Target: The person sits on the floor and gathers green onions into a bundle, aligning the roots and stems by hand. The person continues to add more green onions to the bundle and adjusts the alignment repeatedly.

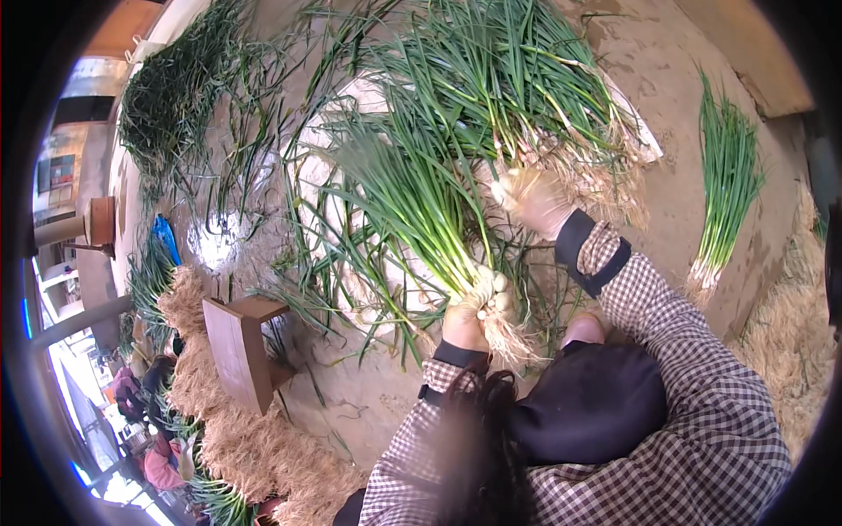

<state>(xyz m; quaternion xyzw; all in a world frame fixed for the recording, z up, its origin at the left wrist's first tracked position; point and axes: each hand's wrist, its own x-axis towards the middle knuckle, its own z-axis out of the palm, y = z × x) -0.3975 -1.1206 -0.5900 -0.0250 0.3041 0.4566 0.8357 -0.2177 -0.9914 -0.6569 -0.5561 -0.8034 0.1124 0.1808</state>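
Note:
My left hand [468, 319], in a thin pale glove, is closed around the white root end of a bunch of spring onions [421, 217]. The bunch's green leaves point away from me, up and to the left. Stringy roots [510, 338] hang below its bulbs. My right hand [536, 200], also gloved and blurred, is just nearer me than a large heap of spring onions [487, 59]. It is close to the heap's root ends [592, 167], and I cannot make out whether it holds anything.
A brown wooden stool [240, 352] lies tipped over at left, beside heaped roots [256, 434]. A separate spring onion bundle [723, 177] lies right. Dark loose leaves [177, 112] pile up at the far left. A person in pink [164, 463] is at lower left.

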